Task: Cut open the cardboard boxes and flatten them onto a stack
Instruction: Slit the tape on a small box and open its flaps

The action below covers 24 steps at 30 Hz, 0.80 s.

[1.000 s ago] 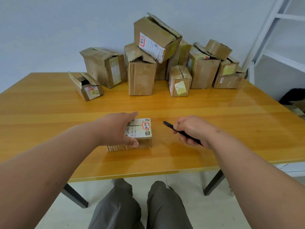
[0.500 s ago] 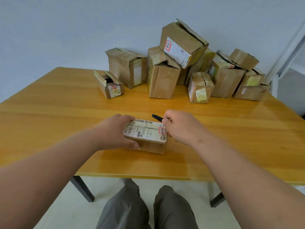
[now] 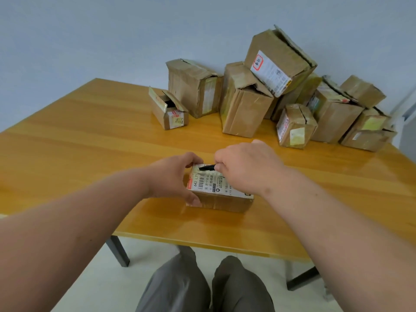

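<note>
The glossy yellow wooden table [image 3: 90, 140] carries a heap of worn brown cardboard boxes [image 3: 265, 95] along its far side, well apart from the work. Nearer the front edge lies the small brown cardboard box with a white shipping label [image 3: 221, 194], its long axis running left to right. The left hand [image 3: 173, 176] grips the box's left end, thumb on the near side and fingers curled over the far edge. The right hand [image 3: 245, 167] hovers above the box's right half, fingers pinched round a slim black cutter [image 3: 208, 167] whose tip points left over the label's far-left corner. The cut likely runs rightward along the top.
</note>
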Motion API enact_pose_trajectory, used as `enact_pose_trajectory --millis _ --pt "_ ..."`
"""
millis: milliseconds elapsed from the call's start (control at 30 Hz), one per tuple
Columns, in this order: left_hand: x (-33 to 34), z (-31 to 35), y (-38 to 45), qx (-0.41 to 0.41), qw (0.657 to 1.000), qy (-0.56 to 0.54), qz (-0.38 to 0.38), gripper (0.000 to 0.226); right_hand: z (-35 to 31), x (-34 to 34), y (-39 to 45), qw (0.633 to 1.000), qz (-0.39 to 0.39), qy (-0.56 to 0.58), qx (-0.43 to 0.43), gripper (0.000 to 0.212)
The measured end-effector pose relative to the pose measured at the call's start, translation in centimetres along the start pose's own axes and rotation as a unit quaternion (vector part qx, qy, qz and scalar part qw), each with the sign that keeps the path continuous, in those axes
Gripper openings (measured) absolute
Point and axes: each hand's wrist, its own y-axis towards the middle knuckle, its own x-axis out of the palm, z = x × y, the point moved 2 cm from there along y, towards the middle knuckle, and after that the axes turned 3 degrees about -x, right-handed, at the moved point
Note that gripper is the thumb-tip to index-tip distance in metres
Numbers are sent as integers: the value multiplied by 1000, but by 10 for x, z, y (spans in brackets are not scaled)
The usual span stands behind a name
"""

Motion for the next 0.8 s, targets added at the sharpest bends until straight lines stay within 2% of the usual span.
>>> enact_pose_trajectory --millis 133,267,500,800 --pt "-1 1 -1 17 999 33 19 95 -7 -5 8 1000 -7 -15 -27 25" --pt "-2 3 -3 11 997 74 33 96 -11 -6 12 999 -8 -28 -39 34" --pt "-3 7 -6 -1 995 100 28 97 -8 -7 12 999 -7 -17 -42 23" --pt "-2 6 -5 -10 995 98 29 95 -12 -7 10 999 -13 -1 -40 25"
